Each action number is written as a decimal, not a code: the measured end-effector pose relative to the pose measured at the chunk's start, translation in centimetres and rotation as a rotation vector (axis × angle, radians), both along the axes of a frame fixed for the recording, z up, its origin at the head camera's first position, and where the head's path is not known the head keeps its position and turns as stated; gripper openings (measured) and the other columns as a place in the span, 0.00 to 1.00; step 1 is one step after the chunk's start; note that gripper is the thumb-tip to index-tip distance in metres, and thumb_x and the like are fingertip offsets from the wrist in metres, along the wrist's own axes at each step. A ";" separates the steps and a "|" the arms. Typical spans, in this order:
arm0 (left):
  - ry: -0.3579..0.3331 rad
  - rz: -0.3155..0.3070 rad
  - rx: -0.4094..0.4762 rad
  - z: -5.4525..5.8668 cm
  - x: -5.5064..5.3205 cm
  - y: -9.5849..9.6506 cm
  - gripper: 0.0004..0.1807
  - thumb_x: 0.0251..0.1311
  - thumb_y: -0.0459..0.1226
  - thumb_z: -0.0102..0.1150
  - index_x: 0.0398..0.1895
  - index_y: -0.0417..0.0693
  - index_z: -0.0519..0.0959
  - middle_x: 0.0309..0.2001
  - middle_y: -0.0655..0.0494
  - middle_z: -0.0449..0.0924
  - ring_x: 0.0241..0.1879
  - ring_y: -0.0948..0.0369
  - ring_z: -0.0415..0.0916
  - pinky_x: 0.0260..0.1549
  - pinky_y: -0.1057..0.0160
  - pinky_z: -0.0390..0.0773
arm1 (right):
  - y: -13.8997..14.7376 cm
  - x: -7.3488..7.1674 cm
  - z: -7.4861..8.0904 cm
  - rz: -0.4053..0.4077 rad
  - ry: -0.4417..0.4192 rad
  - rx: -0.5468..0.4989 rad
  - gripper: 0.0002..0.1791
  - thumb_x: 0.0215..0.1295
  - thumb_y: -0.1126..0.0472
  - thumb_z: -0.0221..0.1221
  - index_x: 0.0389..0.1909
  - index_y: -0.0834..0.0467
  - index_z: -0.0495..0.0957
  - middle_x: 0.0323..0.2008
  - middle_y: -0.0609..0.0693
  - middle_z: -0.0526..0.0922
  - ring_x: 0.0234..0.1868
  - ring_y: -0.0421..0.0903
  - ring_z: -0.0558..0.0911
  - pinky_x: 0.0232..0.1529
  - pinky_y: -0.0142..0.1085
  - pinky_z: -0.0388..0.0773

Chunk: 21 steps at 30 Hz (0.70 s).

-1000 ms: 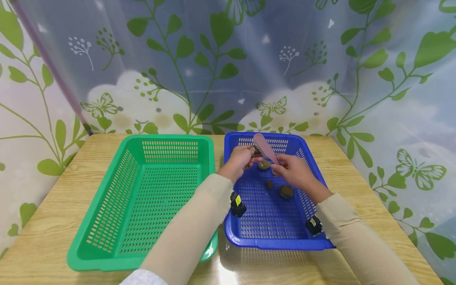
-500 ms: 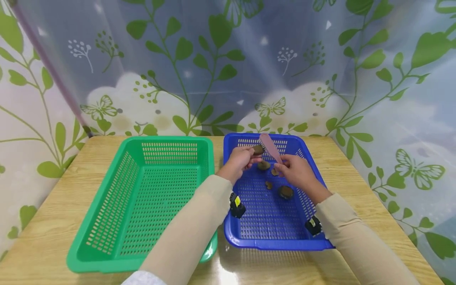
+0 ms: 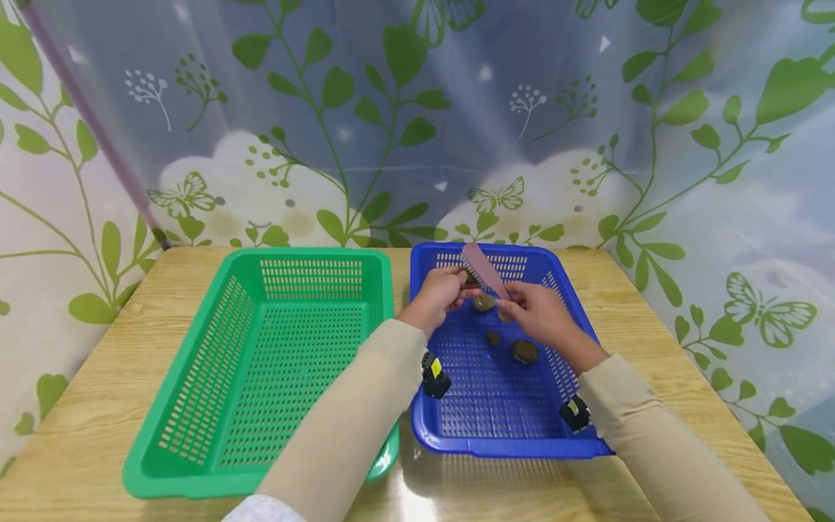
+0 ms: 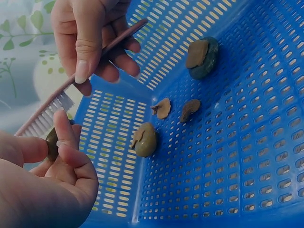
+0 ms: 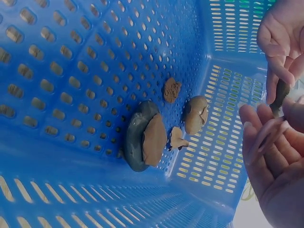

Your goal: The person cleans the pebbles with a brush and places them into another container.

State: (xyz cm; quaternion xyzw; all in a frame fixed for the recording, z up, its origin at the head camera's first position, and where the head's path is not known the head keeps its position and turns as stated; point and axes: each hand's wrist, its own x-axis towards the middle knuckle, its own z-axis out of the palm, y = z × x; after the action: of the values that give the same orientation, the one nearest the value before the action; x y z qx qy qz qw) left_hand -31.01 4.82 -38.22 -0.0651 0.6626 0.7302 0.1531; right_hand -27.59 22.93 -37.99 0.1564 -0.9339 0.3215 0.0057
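My left hand (image 3: 438, 297) pinches a smooth, dark greenish stone (image 4: 52, 143) between thumb and fingers, over the far part of the blue basket (image 3: 509, 446). The right hand (image 3: 543, 313) grips the handle of a pink brush (image 3: 484, 270). Its white bristles (image 4: 47, 118) face the stone, right at the fingers that hold it. Below, on the basket floor, lie a greenish oval stone (image 4: 146, 140) with a brown patch and a larger dark stone (image 4: 212, 66) topped by a flat brown piece (image 4: 196, 53). Part of the held stone is hidden by the fingers and brush.
Two loose brown bits, a flat flake (image 4: 163, 108) and a rough crumb (image 4: 191, 109), lie between the stones. A green basket (image 3: 313, 254) stands left of the blue one on the wooden table (image 3: 98, 377). A patterned curtain (image 3: 365, 145) hangs behind.
Half a second ago the brush was shifted right, uncovering the held stone. Now it is back to the left, over the stone. The left hand stays nearly still, keeping its grip.
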 end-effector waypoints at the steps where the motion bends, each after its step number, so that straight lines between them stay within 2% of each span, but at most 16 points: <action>1: 0.003 0.002 0.000 0.0 0.0 0.0 0.19 0.75 0.36 0.42 0.63 0.45 0.74 0.31 0.55 0.82 0.18 0.68 0.67 0.20 0.72 0.64 | 0.0 0.0 0.0 0.005 -0.002 0.003 0.16 0.72 0.60 0.54 0.54 0.66 0.76 0.33 0.58 0.86 0.36 0.55 0.84 0.33 0.41 0.76; 7: -0.008 0.007 0.001 0.1 0.1 0.0 0.18 0.75 0.36 0.42 0.61 0.43 0.75 0.29 0.55 0.82 0.18 0.68 0.67 0.20 0.73 0.64 | 0.1 0.1 0.0 -0.004 -0.010 0.019 0.14 0.72 0.61 0.55 0.49 0.66 0.78 0.32 0.56 0.86 0.34 0.51 0.85 0.32 0.41 0.78; 11: -0.013 0.004 -0.003 0.1 0.1 -0.1 0.18 0.75 0.36 0.43 0.60 0.42 0.76 0.33 0.52 0.84 0.19 0.68 0.69 0.20 0.73 0.64 | 0.2 0.2 0.0 -0.026 -0.026 0.019 0.13 0.72 0.61 0.55 0.48 0.66 0.78 0.34 0.58 0.87 0.34 0.50 0.86 0.32 0.42 0.78; 14: -0.015 0.004 -0.009 0.1 0.0 0.0 0.18 0.74 0.36 0.42 0.60 0.41 0.76 0.37 0.51 0.86 0.19 0.68 0.70 0.20 0.73 0.64 | 0.3 0.2 0.2 -0.086 -0.036 0.047 0.15 0.72 0.60 0.54 0.50 0.66 0.77 0.35 0.59 0.87 0.35 0.52 0.86 0.33 0.43 0.79; 18: -0.016 -0.004 0.000 0.2 0.0 -0.1 0.18 0.74 0.35 0.42 0.61 0.40 0.75 0.41 0.49 0.86 0.20 0.69 0.71 0.20 0.74 0.64 | 0.5 0.3 0.4 -0.191 -0.055 0.099 0.18 0.73 0.58 0.53 0.54 0.68 0.76 0.35 0.61 0.86 0.36 0.54 0.86 0.28 0.40 0.78; 21: -0.010 -0.012 0.008 0.2 0.0 -0.1 0.18 0.75 0.35 0.42 0.61 0.40 0.75 0.43 0.47 0.85 0.21 0.69 0.72 0.20 0.74 0.65 | 0.5 0.1 0.5 -0.210 -0.072 0.091 0.19 0.74 0.58 0.52 0.55 0.69 0.75 0.37 0.62 0.86 0.37 0.55 0.86 0.27 0.38 0.77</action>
State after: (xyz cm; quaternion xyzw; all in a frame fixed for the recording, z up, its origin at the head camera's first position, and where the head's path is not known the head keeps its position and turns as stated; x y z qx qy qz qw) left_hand -30.98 4.70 -38.06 -0.0642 0.6593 0.7317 0.1609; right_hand -27.45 23.42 -37.54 0.0462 -0.9584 0.2816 -0.0013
